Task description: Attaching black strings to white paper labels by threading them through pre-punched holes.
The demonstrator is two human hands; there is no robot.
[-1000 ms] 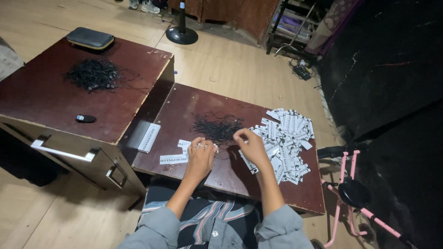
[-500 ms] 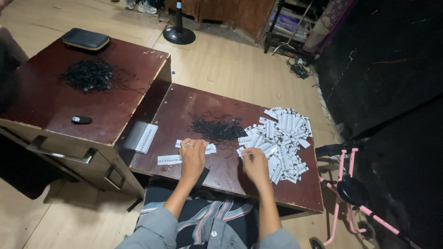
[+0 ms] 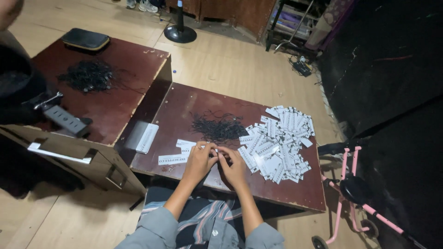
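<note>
Change: right hand (image 3: 234,167) drawn in from the tag heap (image 3: 279,140) to the table's near middle; now fingertip to fingertip with left hand (image 3: 199,161); both closer together than half a second ago.
Left hand: fingers curled narrow, tips pinched toward the right hand's; what sits between them too small to tell.
Right hand: curled narrow likewise, knuckles up; grip contents hidden.
Tags: white strips heaped at right of the low table (image 3: 184,103), just beside the right hand; long axes lying every way; right hand nearer.
Loose tags: a few (image 3: 172,159) flat at left of the left hand, long axis across the table.
Threads: black tangle (image 3: 218,127) straight ahead of both hands, near, about equally close to each.
Other table: second thread pile (image 3: 87,76) and dark case (image 3: 86,39), well apart, up left.
Floor: pink frame (image 3: 350,184) at right.
</note>
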